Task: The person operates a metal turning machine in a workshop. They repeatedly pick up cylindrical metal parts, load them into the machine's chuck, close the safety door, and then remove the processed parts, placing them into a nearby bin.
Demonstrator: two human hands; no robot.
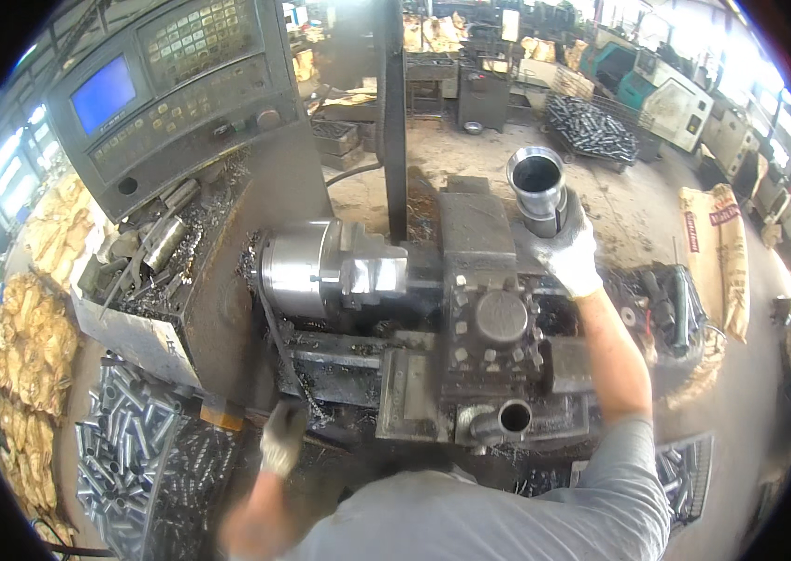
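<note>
My right hand (568, 248), in a white glove, is wrapped round a shiny metal cup-like tube (539, 190) with a wide rim. The tube is upright, beyond the lathe's tool turret (502, 316). Low on the left, my gloved left hand (283, 438) is closed at the front of the lathe. What its fingers hold is hidden; a dark bar (328, 443) runs to the right beside it. Between my hands sits the lathe chuck (300, 271), its jaws (378, 273) facing the turret. A short metal tube (513, 417) is on the lathe nearest me.
A control panel with a blue screen (104, 94) stands at the upper left. Below it is a box of metal scraps (138, 327). Many cut tubes fill a bin (129, 449) at lower left. A dark post (395, 122) rises behind the chuck. A paper sack (718, 257) stands at right.
</note>
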